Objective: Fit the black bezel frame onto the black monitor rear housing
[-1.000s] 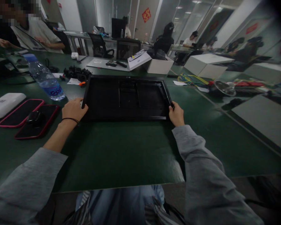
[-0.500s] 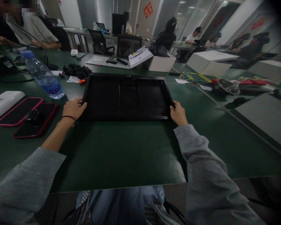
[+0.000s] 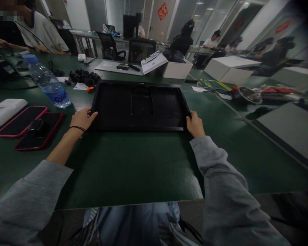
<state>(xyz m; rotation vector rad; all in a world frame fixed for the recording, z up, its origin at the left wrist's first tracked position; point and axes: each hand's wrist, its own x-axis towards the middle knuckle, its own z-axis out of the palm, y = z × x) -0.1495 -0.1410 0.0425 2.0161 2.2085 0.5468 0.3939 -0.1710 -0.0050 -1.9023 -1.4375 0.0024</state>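
Note:
A wide black rectangular panel (image 3: 115, 106) lies on the green table in front of me, shaped like a shallow tray with a raised rim. Two upright ridges and a recess mark its middle, and a small pale mark sits on its far edge; its exact kind is unclear. My left hand (image 3: 82, 119) grips the left rim, thumb on top and fingers partly hidden behind the edge. On the opposite side, my right hand (image 3: 195, 124) is closed around the right rim near the front corner.
Left of the panel are a water bottle (image 3: 51, 87), two red-edged phones (image 3: 22, 120) with a small black case (image 3: 38, 127), and a white box (image 3: 6, 111). Behind lie black cables (image 3: 83, 77) and an open white box (image 3: 177, 68). Cables (image 3: 213, 85) and a grey-white board (image 3: 294, 126) lie right.
My left hand has shifted very slightly right along the panel's side, still gripping it. The panel and my right hand stay nearly in place. A person at the far left has leaned a little.

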